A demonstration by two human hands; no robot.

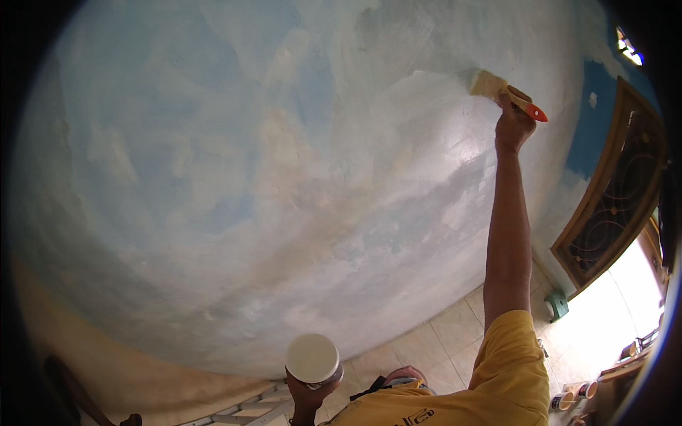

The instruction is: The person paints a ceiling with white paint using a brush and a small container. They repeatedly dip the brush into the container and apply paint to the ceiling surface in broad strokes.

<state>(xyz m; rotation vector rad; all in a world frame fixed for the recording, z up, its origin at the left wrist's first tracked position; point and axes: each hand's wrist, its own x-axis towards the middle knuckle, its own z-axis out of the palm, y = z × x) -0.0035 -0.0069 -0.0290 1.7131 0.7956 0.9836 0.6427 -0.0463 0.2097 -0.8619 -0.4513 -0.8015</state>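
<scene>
Brush (490, 84) gripped in rt hand (513, 121), bristles on wall (284, 177). Lt hand (307, 392) grasping cup (312, 358). Best w/ light, even strokes, cup level.

Round tub (312, 358): white, seen from the base or lid side, low in the view near the foot of the painted wall, gripped from below by the left hand (307, 392). No label shows on the side turned to the camera.

Two small cans (574, 395): on the tiled floor at its lower right corner, just beside each other, pale tops with reddish-brown bands around the sides. Label detail too small to tell.

No signs or screens to be seen.
</scene>
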